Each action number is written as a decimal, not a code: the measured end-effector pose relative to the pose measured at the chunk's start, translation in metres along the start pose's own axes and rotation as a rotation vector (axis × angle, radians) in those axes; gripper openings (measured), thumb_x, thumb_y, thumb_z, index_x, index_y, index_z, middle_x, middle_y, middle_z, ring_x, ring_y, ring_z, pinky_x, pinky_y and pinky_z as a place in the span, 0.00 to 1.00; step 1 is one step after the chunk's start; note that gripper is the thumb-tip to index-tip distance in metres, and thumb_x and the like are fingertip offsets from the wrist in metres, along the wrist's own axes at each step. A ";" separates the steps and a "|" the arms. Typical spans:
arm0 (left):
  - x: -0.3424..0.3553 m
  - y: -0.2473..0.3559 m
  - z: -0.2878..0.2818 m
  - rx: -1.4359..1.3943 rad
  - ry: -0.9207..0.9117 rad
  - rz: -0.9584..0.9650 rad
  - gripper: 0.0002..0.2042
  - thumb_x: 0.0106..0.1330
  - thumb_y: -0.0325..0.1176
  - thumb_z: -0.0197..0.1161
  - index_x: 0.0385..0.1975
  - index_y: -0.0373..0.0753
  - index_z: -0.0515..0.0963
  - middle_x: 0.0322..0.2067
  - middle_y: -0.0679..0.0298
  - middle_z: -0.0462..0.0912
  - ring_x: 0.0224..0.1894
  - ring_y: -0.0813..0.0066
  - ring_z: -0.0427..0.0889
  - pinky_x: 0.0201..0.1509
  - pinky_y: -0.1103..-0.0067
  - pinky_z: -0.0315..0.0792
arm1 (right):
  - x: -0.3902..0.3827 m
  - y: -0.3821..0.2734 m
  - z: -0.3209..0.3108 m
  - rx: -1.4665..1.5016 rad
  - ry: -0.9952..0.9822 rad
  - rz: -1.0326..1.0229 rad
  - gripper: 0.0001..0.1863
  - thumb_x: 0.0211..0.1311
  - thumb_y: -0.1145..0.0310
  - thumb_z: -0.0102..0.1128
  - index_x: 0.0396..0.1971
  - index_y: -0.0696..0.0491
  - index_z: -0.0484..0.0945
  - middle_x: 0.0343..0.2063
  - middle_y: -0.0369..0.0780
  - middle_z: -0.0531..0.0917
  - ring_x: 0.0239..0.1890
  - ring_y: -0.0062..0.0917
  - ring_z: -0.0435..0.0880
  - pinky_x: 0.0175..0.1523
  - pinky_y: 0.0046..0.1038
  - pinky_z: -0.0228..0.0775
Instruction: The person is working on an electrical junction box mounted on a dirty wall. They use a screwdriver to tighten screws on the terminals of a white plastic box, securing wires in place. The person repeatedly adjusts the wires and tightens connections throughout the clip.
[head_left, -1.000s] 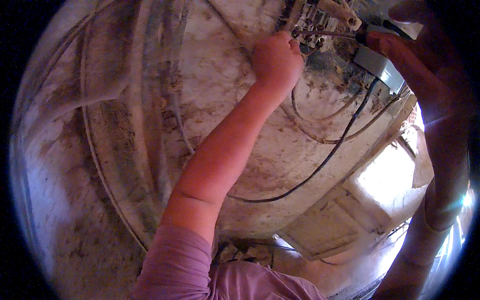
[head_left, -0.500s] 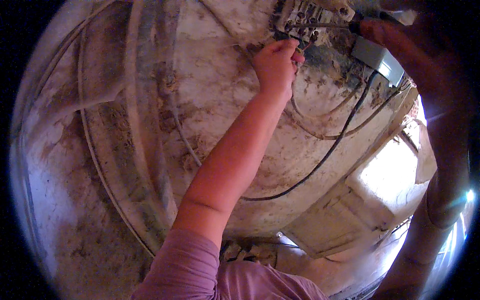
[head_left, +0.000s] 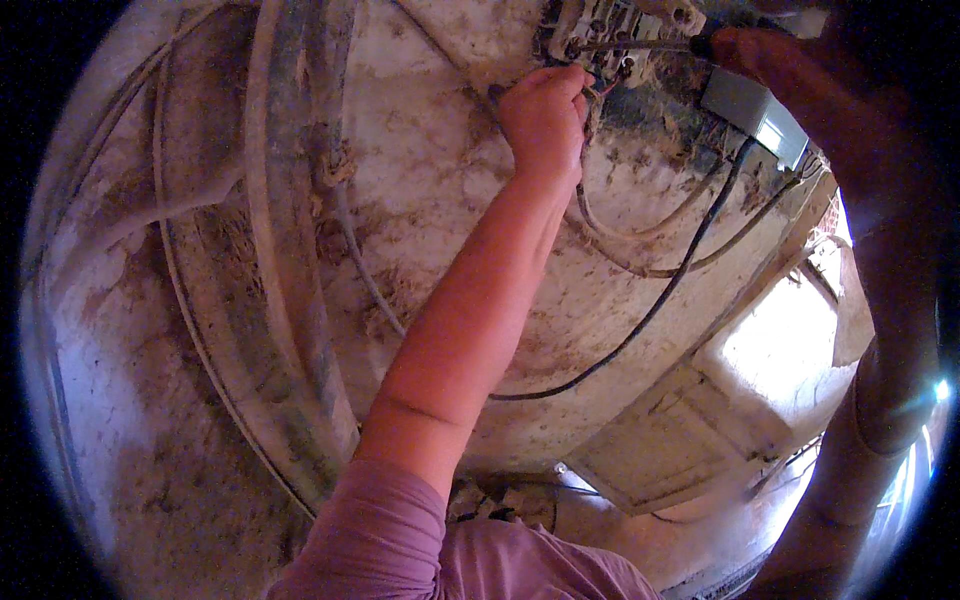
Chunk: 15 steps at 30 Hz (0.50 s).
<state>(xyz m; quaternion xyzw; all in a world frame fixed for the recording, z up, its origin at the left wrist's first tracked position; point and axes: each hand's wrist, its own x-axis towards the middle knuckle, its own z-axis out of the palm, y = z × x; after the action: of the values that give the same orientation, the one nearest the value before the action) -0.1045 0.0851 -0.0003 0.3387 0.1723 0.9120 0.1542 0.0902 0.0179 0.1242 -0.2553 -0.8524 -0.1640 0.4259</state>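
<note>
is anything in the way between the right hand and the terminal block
Nothing visible blocks the way: the shaft of the screwdriver-like tool in the right hand reaches across to the terminal block. The left hand is just below the shaft's tip, not across its path.

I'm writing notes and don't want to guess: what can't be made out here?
All in the head view:
What the left hand may be gripping: hidden by its own fingers.
Top of the terminal block: cut off by the upper edge.
Exactly what the screwdriver's tip touches: too small and dark.
Right hand's finger positions: partly lost in shadow.
</note>
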 end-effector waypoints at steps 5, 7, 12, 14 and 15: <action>0.009 -0.006 -0.001 0.236 0.005 0.176 0.06 0.54 0.33 0.60 0.19 0.40 0.77 0.10 0.74 0.64 0.12 0.84 0.60 0.15 0.83 0.52 | -0.001 0.001 -0.005 -0.005 0.006 0.005 0.13 0.58 0.66 0.57 0.38 0.59 0.75 0.24 0.36 0.78 0.28 0.14 0.71 0.34 0.16 0.58; 0.009 -0.005 -0.003 0.343 0.046 0.241 0.06 0.53 0.31 0.61 0.19 0.37 0.78 0.12 0.71 0.69 0.14 0.82 0.65 0.18 0.81 0.57 | 0.000 0.001 -0.004 -0.002 0.006 0.003 0.13 0.58 0.66 0.57 0.38 0.59 0.75 0.23 0.36 0.78 0.27 0.14 0.71 0.33 0.16 0.58; 0.004 0.002 -0.006 0.665 0.172 0.462 0.04 0.50 0.27 0.63 0.20 0.33 0.79 0.15 0.60 0.78 0.18 0.72 0.75 0.26 0.75 0.68 | 0.005 -0.001 0.000 0.020 0.003 -0.011 0.13 0.58 0.66 0.57 0.38 0.59 0.75 0.23 0.36 0.77 0.27 0.14 0.71 0.33 0.16 0.57; 0.007 0.003 -0.021 0.766 0.193 0.475 0.04 0.51 0.28 0.61 0.20 0.34 0.79 0.16 0.57 0.78 0.19 0.66 0.76 0.26 0.73 0.69 | 0.008 -0.003 0.008 0.048 -0.010 -0.034 0.13 0.58 0.66 0.57 0.39 0.59 0.75 0.23 0.36 0.77 0.26 0.14 0.70 0.32 0.16 0.57; 0.008 0.003 -0.010 0.778 0.163 0.478 0.05 0.51 0.28 0.61 0.20 0.34 0.79 0.16 0.55 0.78 0.19 0.63 0.77 0.27 0.72 0.69 | 0.006 -0.002 -0.002 0.021 0.007 -0.018 0.13 0.58 0.66 0.57 0.39 0.59 0.75 0.23 0.35 0.77 0.26 0.14 0.70 0.32 0.16 0.56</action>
<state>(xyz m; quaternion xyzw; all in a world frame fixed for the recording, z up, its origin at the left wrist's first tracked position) -0.1170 0.0834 -0.0016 0.3288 0.4302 0.8133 -0.2128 0.0879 0.0170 0.1302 -0.2424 -0.8548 -0.1596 0.4302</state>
